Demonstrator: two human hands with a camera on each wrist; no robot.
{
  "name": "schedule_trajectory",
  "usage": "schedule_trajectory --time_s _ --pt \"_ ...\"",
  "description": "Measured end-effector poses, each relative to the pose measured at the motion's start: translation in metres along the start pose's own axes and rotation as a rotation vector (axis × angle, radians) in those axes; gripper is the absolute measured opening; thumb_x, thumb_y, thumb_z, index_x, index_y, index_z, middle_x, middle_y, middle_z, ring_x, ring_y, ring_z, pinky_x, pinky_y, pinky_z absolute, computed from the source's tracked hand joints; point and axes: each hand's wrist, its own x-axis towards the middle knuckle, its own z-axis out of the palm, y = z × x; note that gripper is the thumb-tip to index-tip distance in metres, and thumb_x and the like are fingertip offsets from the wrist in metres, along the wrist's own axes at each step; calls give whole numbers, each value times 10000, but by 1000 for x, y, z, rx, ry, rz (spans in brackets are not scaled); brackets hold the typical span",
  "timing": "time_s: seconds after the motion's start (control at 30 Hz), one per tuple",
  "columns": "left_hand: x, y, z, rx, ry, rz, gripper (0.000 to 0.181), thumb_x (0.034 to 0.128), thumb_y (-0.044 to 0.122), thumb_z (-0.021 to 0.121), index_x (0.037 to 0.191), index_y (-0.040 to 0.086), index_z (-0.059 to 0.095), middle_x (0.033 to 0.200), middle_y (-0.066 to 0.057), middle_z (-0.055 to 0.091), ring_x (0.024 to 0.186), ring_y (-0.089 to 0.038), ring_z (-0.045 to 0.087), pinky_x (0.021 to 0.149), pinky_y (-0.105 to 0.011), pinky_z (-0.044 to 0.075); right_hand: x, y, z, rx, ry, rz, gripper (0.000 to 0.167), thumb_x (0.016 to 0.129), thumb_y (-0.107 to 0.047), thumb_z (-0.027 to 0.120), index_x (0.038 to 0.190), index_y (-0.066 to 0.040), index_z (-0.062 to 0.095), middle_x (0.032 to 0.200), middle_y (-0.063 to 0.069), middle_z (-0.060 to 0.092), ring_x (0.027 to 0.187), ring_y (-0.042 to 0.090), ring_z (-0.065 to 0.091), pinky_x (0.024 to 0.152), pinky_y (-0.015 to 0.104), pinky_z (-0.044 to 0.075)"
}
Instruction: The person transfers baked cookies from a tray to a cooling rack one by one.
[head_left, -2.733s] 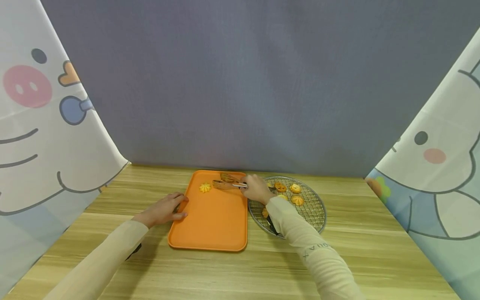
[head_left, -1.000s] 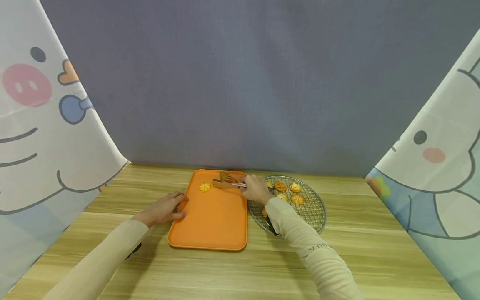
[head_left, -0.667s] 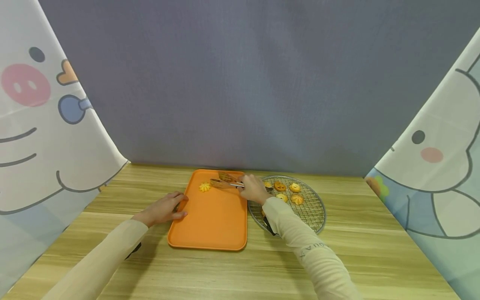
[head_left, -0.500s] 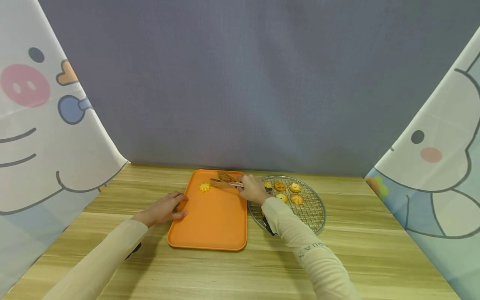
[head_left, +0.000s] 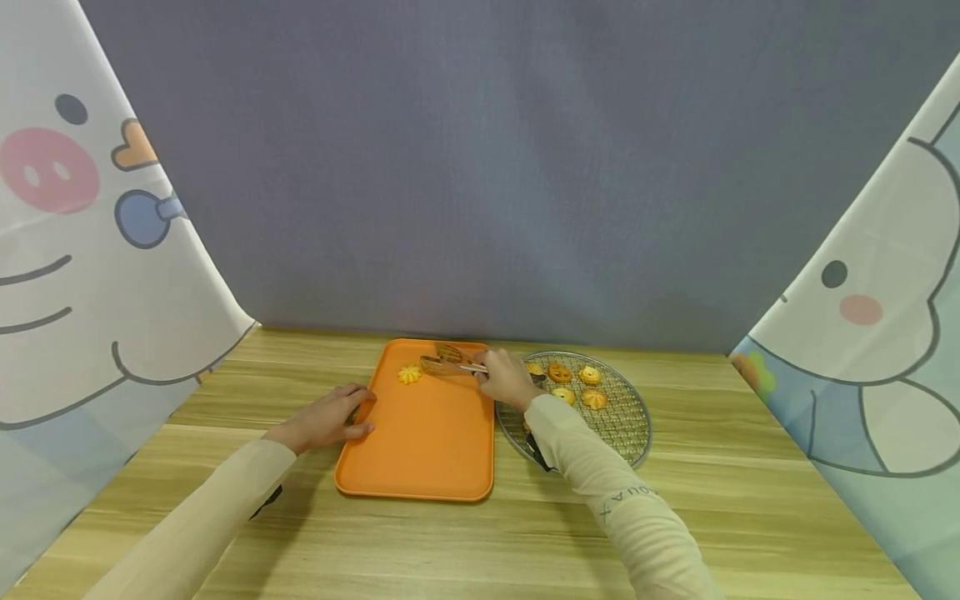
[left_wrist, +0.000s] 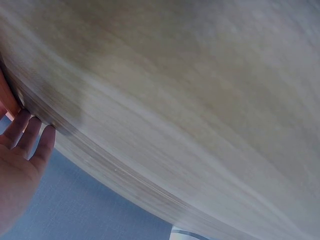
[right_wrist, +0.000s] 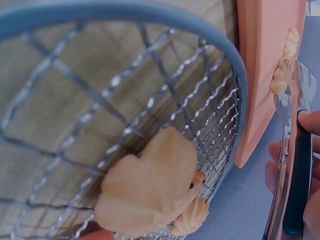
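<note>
My right hand [head_left: 506, 377] holds metal tongs [right_wrist: 295, 155] with black handle grips above the far right part of an orange tray [head_left: 427, 450]. The tongs' ends are spread apart. In the right wrist view a pale swirled cookie [right_wrist: 278, 81] is right by those ends; I cannot tell whether it is pinched. Beside it on the tray lies a yellow star-shaped cookie [head_left: 409, 375]. At the tray's left rim rests my left hand [head_left: 326, 419], its thumb and forefinger over the edge. The left wrist view shows its other fingers [left_wrist: 46, 142] fairly straight against the outer side.
To the right of the tray stands a round wire rack [head_left: 622, 417] bearing several cookies, such as a browner one [head_left: 559, 372]. My right forearm hides part of it. A grey curtain [head_left: 480, 167] closes off the back of the wooden table [head_left: 420, 550].
My right hand has shifted slightly left with the tongs, bringing their ends a little nearer the star-shaped cookie. The left hand and the tray look the same.
</note>
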Motion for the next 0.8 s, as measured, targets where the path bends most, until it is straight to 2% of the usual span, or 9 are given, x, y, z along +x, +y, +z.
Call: schedule_trajectory --time_s 0.1,0.33,0.7,0.8 --pt "0 0 0 8 9 15 448 858 293 632 1185 5 526 1197 -211 520 1060 -387 526 860 -517 444 0 1 -1 7 15 -9 276 848 -78 576 1111 -64 655 817 63 659 474 88 361 411 215 239" --pt "0 -1 0 -1 -4 -2 455 859 284 632 1200 5 521 1215 -208 511 1082 -385 517 876 -512 440 -1 3 -3 10 29 -22 146 851 -75 576 958 -93 675 661 29 588 455 92 334 409 224 219" --pt "1 0 -1 4 -16 -10 459 861 294 626 1205 10 518 1226 -215 503 1091 -397 510 877 -521 435 -3 5 0 19 -1 -2 260 839 -65 569 1080 -69 665 897 89 680 462 87 352 419 219 244" --pt "1 1 -2 9 -16 -13 458 860 295 628 1201 10 519 1225 -220 501 1086 -402 511 876 -524 433 -3 6 0 44 -3 1 248 848 -65 560 1073 -65 664 888 85 674 479 94 385 425 221 261"
